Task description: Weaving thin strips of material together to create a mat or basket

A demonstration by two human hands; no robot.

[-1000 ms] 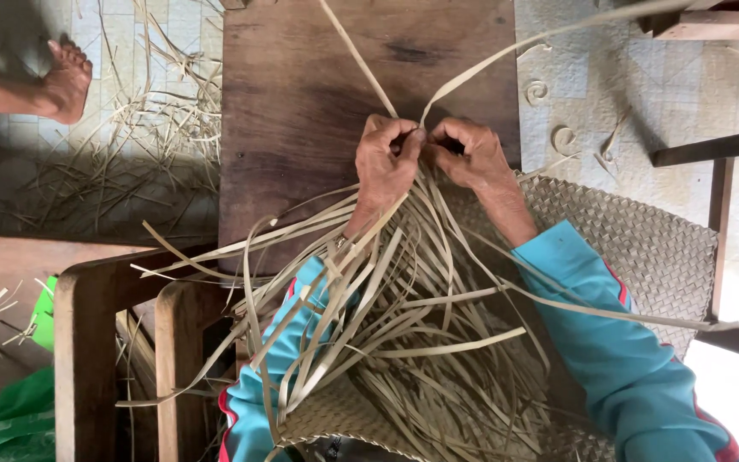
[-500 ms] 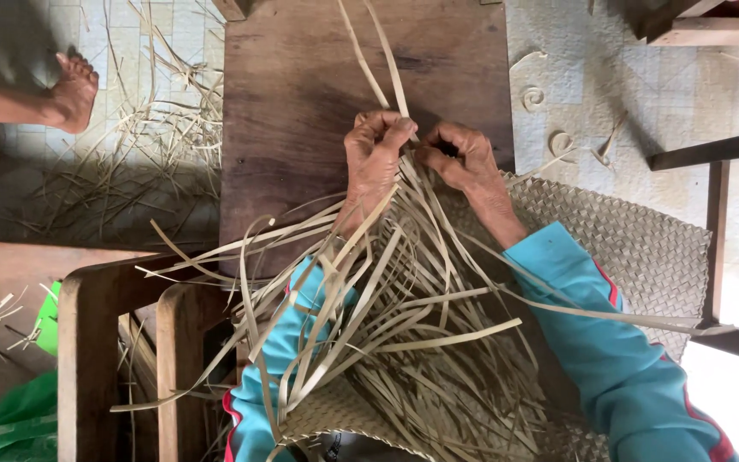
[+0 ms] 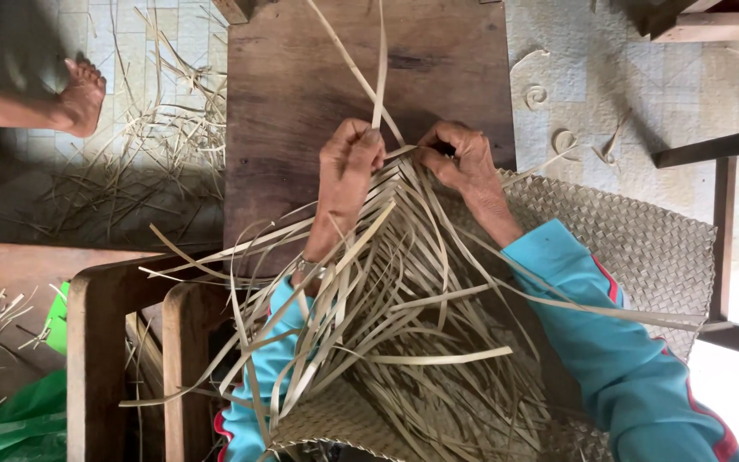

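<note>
A half-woven mat (image 3: 626, 231) of pale flat strips lies across my lap and onto a dark wooden board (image 3: 301, 94). Many loose strips (image 3: 387, 299) fan out from its unwoven edge. My left hand (image 3: 345, 171) is closed around a bunch of strips, with one strip running straight up from its fingers. My right hand (image 3: 464, 158) pinches strips at the weave's edge, close beside the left hand. Both arms wear turquoise sleeves (image 3: 617, 342).
Another person's bare foot (image 3: 79, 94) rests on the tiled floor at upper left, near scattered strip offcuts (image 3: 147, 145). A wooden chair frame (image 3: 121, 342) stands at lower left beside green plastic (image 3: 10, 419). Wooden rails (image 3: 716, 145) cross the right side.
My left hand has slid left and spread from the right hand. The long strip that reached toward the upper right has swung up to nearly vertical.
</note>
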